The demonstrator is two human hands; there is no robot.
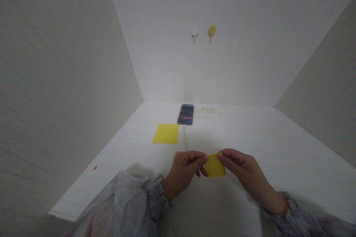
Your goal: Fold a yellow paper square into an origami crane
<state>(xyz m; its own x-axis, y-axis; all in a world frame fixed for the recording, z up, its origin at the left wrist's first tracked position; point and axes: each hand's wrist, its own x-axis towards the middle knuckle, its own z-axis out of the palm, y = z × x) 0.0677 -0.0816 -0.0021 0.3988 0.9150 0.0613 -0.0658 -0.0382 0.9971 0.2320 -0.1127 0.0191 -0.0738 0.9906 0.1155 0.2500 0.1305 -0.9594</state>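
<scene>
A small yellow piece of paper (215, 166) is held up between my two hands, just above the white surface. Its upper edge looks folded over, and the sheet bows slightly. My left hand (187, 168) pinches its upper left corner between thumb and fingers; a ring sits on one finger. At the upper right corner, my right hand (241, 163) pinches the same paper with thumb and forefinger. Farther off to the left, a flat yellow square sheet (166, 133) lies on the white surface.
A pixelated dark phone-like object (186, 114) lies near the back wall, with a white cable (185, 137) running toward me. A white hook (194, 33) and a yellow hook (211, 31) are on the back wall. An orange-red bit (95, 167) lies at left. Walls flank both sides.
</scene>
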